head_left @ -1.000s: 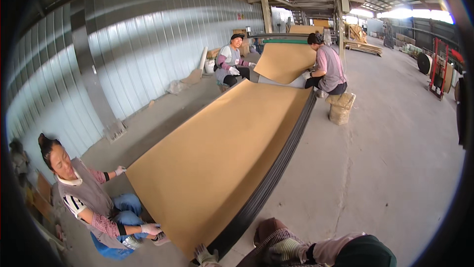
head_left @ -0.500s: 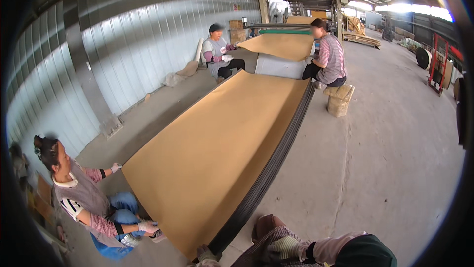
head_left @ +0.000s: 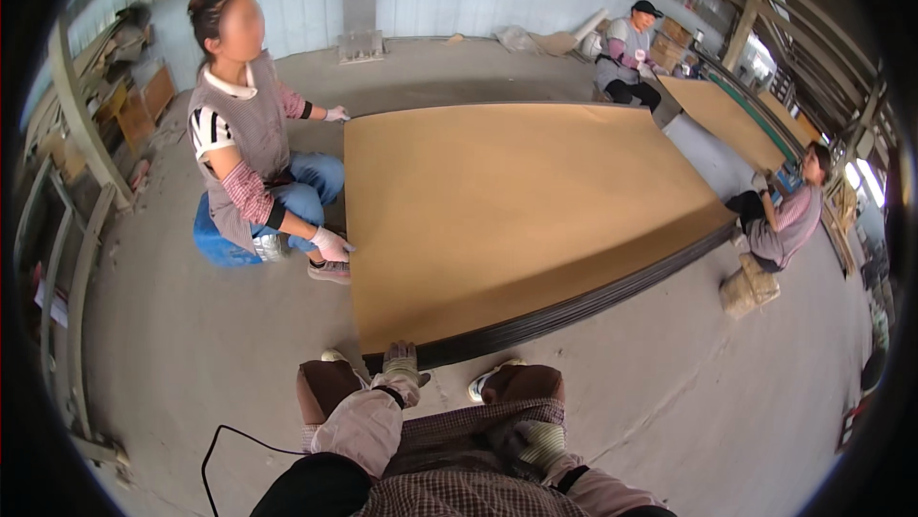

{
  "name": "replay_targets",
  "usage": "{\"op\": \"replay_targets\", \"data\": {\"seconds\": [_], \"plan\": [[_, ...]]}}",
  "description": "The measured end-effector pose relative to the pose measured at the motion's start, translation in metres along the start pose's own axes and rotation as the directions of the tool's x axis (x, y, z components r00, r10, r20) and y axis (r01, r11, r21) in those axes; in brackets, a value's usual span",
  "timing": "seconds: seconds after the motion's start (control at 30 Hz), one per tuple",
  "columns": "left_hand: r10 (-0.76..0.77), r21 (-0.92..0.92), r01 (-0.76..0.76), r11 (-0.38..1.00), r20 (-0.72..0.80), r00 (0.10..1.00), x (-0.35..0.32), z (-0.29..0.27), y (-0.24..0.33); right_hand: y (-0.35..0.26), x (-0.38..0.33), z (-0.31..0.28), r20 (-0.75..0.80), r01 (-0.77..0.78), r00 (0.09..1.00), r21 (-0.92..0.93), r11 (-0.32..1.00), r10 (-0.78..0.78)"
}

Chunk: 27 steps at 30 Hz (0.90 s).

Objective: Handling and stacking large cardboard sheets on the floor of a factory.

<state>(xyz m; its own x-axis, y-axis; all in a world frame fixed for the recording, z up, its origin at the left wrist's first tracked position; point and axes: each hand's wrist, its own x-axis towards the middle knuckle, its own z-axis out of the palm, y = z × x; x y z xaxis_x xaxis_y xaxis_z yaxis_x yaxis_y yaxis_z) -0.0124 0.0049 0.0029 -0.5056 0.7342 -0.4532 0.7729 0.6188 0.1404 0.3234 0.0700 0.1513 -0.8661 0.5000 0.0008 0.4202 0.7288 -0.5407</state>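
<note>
A large tan sheet (head_left: 516,211) lies flat on a low stack of dark sheets (head_left: 574,311) on the concrete floor. My left hand (head_left: 400,362), in a knit glove, rests flat on the near edge of the stack at its left corner. My right hand (head_left: 540,442), also gloved, lies curled on my checked apron over my lap, with nothing seen in it. My knees sit just short of the stack. A seated co-worker (head_left: 251,134) on the left has both gloved hands on the sheet's left edge.
The co-worker sits on a blue stool (head_left: 218,244). Two more people (head_left: 626,48) (head_left: 784,220) sit at the sheet's far end, one on a small block (head_left: 748,289). A black cable (head_left: 225,440) trails on the floor by my left leg. Metal racks (head_left: 72,230) line the left side.
The view has swung down and to the left, so the sheet now lies across in front of me. My left hand has come onto the stack's near edge.
</note>
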Motion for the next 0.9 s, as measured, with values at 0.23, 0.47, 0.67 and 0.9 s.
{"op": "replay_targets", "data": {"seconds": [0.23,0.47,0.67,0.9], "plan": [[0.02,-0.016,-0.021,1.0,-0.027,0.999,-0.005,0.004,-0.005,-0.004,-0.001,0.005,0.003,-0.014,1.0,-0.063,0.998,0.014],[0.042,-0.055,-0.051,0.997,-0.148,0.988,-0.008,0.013,-0.01,-0.01,0.0,0.004,0.12,-0.107,0.985,-0.14,0.984,0.124],[0.207,-0.099,-0.239,0.966,-0.259,0.943,0.007,0.032,-0.025,-0.004,-0.01,0.005,0.07,-0.045,0.996,-0.091,0.995,0.052],[0.154,-0.09,-0.177,0.98,-0.225,0.962,0.016,0.043,-0.022,-0.009,-0.013,-0.002,0.095,-0.073,0.992,-0.049,0.996,0.077]]}}
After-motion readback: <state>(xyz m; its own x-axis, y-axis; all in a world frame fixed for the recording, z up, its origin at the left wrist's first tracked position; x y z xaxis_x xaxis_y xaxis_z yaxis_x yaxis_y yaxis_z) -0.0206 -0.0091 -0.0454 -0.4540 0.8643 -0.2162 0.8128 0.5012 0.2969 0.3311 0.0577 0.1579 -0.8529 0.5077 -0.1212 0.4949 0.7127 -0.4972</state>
